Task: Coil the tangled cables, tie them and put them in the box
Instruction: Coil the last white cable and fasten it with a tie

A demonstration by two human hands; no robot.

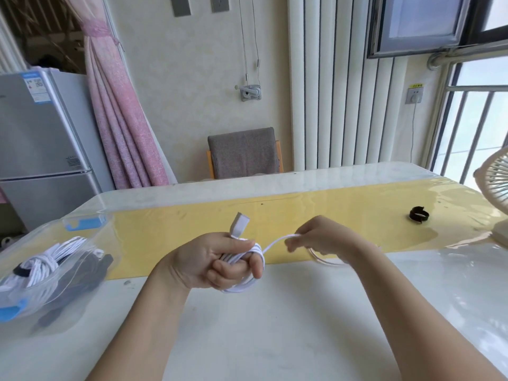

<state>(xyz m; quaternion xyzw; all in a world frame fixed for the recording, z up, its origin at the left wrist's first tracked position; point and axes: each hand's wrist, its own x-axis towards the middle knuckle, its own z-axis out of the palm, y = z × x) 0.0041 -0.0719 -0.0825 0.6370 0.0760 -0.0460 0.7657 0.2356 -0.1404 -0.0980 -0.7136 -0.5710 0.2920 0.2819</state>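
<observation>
Glossy white desk, radiator wall behind. Right of the clear box, the left hand grasps a flat white cable looped round its fingers, and the right hand pinches the free run. Risk: a loosened grip would let the springy loops unwind. The black tie lies far right of the box, a long reach.

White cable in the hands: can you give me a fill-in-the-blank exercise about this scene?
The left hand grips a coil of ___ cable.
The black tie lies on the ___ strip of the table.
The clear box already holds a coiled cable bound with a ___ strap.
Missing words: white, yellow, black.
</observation>
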